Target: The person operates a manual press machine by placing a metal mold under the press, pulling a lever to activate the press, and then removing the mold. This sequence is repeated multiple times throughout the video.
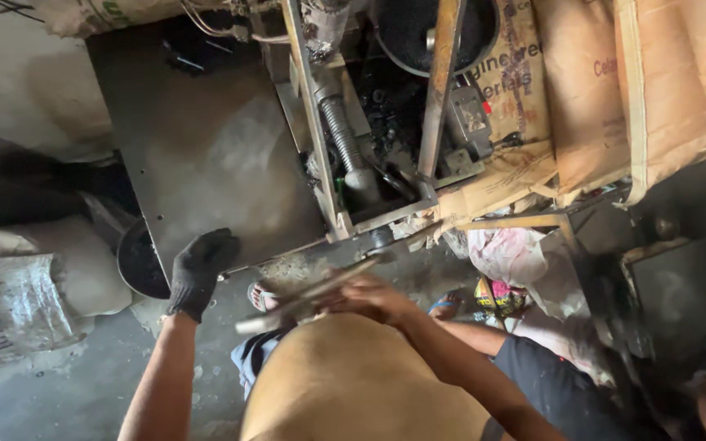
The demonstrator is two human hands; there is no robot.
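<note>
My left hand (pixel 199 269) wears a black glove and rests on the lower edge of a flat grey metal plate (pixel 206 155) of a machine. My right hand (pixel 373 296), bare, grips a long flat metal bar (pixel 308 296) that lies slanted across the top of a tan sack (pixel 353 384) held against my body. The bar's upper end points toward the machine's metal frame (pixel 345 220). A ribbed grey hose (pixel 338 122) runs down inside the frame.
Brown paper sacks (pixel 614 90) lean at the upper right. A white woven sack (pixel 10 306) lies at the left on the concrete floor (pixel 67 384). Crumpled cloth and plastic (pixel 516 261) sit under the machine at right. My sandalled feet (pixel 265 296) show below.
</note>
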